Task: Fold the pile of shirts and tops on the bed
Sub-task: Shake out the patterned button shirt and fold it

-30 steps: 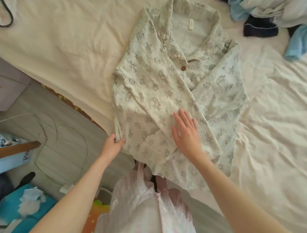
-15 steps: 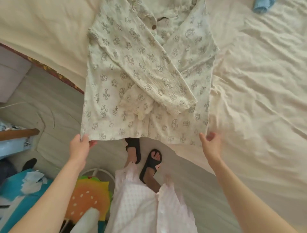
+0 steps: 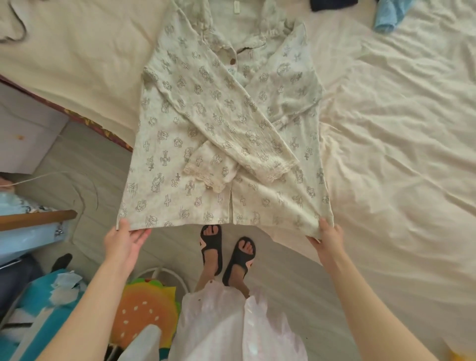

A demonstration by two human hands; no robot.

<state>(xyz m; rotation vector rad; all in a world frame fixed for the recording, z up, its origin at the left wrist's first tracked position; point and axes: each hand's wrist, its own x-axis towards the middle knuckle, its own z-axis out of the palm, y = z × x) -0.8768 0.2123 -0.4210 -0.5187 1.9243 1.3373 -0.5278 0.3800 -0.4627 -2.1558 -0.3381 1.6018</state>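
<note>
Both hands (left (image 3: 123,239), right (image 3: 329,233)) on shirt (image 3: 226,144) hem

**Open sheet on both sides, clutter at the far edge**

Bare cream bedsheet (image 3: 401,154) lies to the right of the printed pyjama shirt (image 3: 226,128), and more to its left (image 3: 77,56), open to a hand. At the far edge a dark garment (image 3: 333,2) and a light blue garment (image 3: 389,15) lie in the way. Below the lifted hem, the person's sandalled feet (image 3: 226,252) stand on the floor.
</note>
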